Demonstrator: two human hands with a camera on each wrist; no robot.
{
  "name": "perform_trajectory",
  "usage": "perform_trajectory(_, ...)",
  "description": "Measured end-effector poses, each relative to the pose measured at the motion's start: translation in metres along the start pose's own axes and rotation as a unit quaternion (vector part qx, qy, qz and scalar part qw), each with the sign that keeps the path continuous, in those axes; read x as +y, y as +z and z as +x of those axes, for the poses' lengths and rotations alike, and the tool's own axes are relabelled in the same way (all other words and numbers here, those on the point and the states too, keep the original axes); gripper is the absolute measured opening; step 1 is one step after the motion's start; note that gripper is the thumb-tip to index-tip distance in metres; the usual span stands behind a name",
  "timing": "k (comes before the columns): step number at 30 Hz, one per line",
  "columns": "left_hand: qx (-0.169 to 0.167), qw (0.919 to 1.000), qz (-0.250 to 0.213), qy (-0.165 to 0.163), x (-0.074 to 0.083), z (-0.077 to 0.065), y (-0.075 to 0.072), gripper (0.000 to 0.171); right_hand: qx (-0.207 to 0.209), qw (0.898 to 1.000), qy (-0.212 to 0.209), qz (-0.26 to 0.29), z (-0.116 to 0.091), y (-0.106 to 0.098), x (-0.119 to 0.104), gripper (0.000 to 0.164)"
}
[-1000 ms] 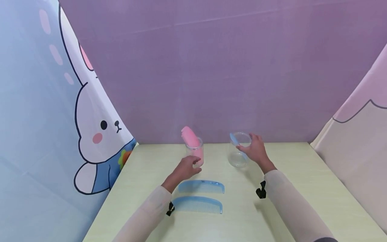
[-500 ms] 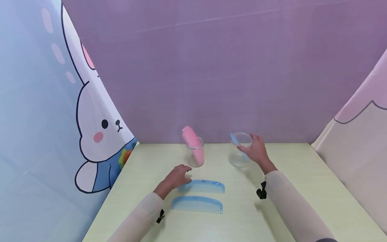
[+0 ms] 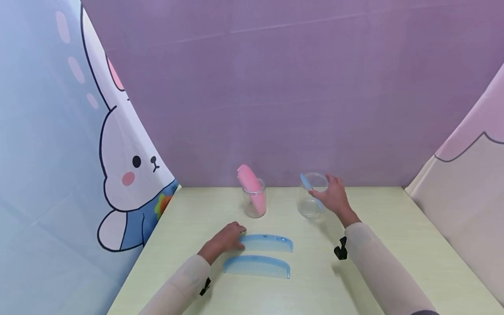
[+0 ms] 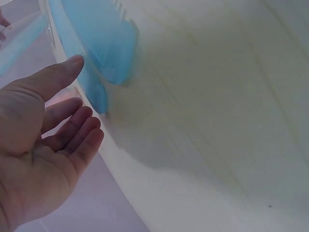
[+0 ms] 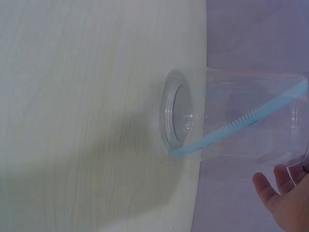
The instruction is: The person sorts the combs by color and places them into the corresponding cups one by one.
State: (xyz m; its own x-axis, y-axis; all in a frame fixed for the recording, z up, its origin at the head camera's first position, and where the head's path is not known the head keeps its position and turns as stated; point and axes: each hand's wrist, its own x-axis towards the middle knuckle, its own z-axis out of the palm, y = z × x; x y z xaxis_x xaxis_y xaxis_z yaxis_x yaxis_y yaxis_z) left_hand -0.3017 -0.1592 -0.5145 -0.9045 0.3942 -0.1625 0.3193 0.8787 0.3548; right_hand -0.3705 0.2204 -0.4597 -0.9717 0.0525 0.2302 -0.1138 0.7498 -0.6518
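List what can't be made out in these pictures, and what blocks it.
Head view: left end of the farther blue comb, behind the left hand.
Head view: the marks on that comb, too small to read.
Left wrist view: the right ends of that comb and the nearer blue comb, cut off by the top edge.
Right wrist view: part of the rim of the right jar and of the right hand, beyond the right edge.

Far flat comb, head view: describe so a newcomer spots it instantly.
On the pale table, find the clear jar with pink contents. On its near side lies the far flat comb, blue, its left end partly hidden by the left hand. Dark marks on its spine set it apart from the near flat comb, which shows none.
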Motion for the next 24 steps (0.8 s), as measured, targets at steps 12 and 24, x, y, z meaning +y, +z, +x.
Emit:
perform_trajectory(12, -0.014, 0.9998, 0.01, 0.008, -0.0011, -0.0012, 0.0029, 0.058, -0.001, 1.0, 0.002, -0.003, 0.0009, 0.0001, 0.0007, 0.101)
perform_trajectory(24, -0.018, 0.9997, 0.015, 0.01, -0.0043, 0.0019, 0.003, 0.053, -0.002, 1.0, 0.002, 0.001, 0.002, 0.0015, 0.0025, 0.101)
